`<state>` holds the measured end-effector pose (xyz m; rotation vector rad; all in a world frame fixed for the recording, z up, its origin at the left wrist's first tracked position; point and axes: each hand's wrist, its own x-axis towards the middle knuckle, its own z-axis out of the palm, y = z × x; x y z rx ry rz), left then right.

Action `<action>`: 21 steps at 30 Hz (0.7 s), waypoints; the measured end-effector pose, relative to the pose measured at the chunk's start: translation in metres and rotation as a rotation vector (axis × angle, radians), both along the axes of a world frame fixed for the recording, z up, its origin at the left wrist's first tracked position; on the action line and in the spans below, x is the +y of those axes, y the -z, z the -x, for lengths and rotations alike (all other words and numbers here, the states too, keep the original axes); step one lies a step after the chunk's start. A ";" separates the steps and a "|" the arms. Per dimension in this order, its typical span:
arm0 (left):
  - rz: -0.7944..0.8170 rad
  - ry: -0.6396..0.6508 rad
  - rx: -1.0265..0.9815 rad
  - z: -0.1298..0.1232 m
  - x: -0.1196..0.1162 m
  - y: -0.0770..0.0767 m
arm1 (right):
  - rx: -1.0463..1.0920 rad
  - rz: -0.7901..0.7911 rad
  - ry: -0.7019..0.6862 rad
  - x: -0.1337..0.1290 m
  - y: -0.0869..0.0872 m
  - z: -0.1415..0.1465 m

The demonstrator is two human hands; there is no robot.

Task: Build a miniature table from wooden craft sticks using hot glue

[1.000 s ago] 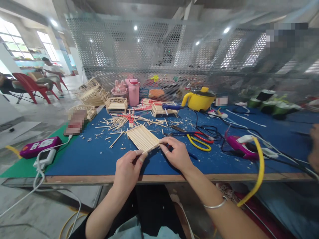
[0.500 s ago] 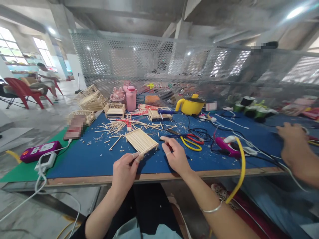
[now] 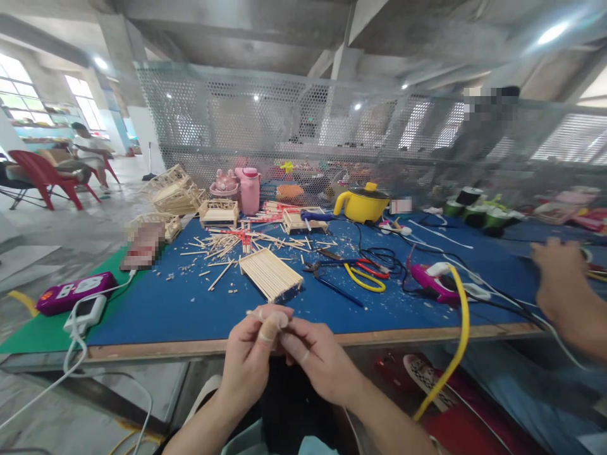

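Looking down through the head camera, saw the left hand (image 3: 249, 357) and the right hand (image 3: 325, 363) close together, with fingers touching, at the near edge of the blue table (image 3: 165, 316). Saw the fingers of both hands curled in and almost closed. Could not tell about any tiny thing pinched there, with the fingers in the way. Found the flat stick rack (image 3: 271, 275) on the blue table, just past both hands and apart from them. Saw loose sticks (image 3: 222, 242) in a messy heap behind the rack and to its left, with little bits scattered about. Spotted blue pliers (image 3: 339, 291) just right of the rack, beside a yellow handle (image 3: 372, 290). Farther back, saw a small stick frame (image 3: 220, 218) near a pink bottle (image 3: 250, 194), and a yellow pot (image 3: 364, 206) off to the right. Spotted another person's hand (image 3: 562, 268) at the far right, well apart from the rack.
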<state>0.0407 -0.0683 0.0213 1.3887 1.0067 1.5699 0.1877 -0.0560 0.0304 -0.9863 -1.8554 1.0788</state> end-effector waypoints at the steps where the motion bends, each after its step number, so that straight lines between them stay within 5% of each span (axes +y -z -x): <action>1: 0.028 -0.029 -0.019 0.002 0.005 0.002 | -0.093 -0.071 0.083 0.009 -0.003 -0.012; 4: 0.126 -0.032 -0.041 0.010 0.025 0.008 | -0.441 -0.224 0.558 0.051 -0.016 -0.067; 6: 0.198 0.026 -0.052 0.015 0.039 0.012 | -0.849 -0.207 0.682 0.084 -0.023 -0.104; 7: 0.227 0.054 -0.065 0.016 0.044 0.013 | -1.037 -0.110 0.628 0.098 -0.025 -0.119; 11: 0.265 0.115 -0.106 0.018 0.051 0.015 | -1.158 -0.025 0.458 0.127 -0.033 -0.145; 21: 0.217 0.177 -0.029 0.024 0.051 0.018 | -1.305 0.113 0.442 0.100 -0.068 -0.158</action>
